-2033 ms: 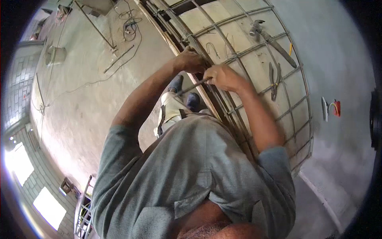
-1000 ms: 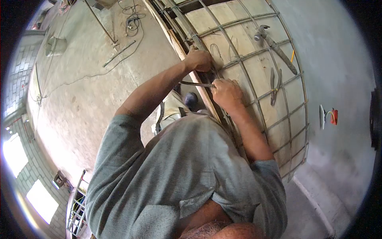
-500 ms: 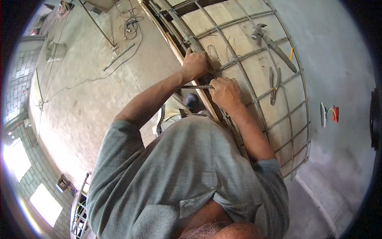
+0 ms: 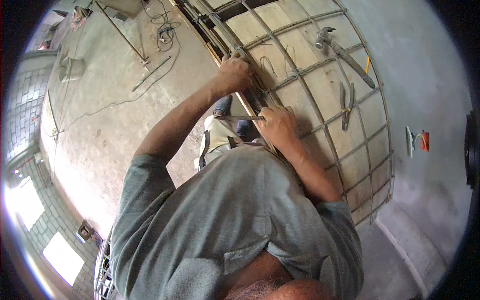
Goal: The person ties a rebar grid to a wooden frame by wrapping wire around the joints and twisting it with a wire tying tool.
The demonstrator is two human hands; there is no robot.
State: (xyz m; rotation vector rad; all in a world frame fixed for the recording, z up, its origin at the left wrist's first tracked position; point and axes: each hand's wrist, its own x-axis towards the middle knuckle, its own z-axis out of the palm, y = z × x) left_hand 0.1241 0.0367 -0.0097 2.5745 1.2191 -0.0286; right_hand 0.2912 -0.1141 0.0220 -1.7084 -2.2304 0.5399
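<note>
A wider reach now

A dark rod [image 4: 237,118] juts left from the right hand [image 4: 277,125] clenched on it; the left hand [image 4: 236,72], grip unclear, is on the edge bars [image 4: 227,32], farther from its partner than a second ago. Right, mesh [image 4: 299,74] covers boards [image 4: 320,92]; left, floor [image 4: 110,135].

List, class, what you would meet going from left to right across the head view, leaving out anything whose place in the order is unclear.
Bucket, tangle of cable, left hand, right hand, pliers, red wall fitting.

Slim dark rod [image 4: 241,118] in the right fingers [image 4: 269,114]
</note>
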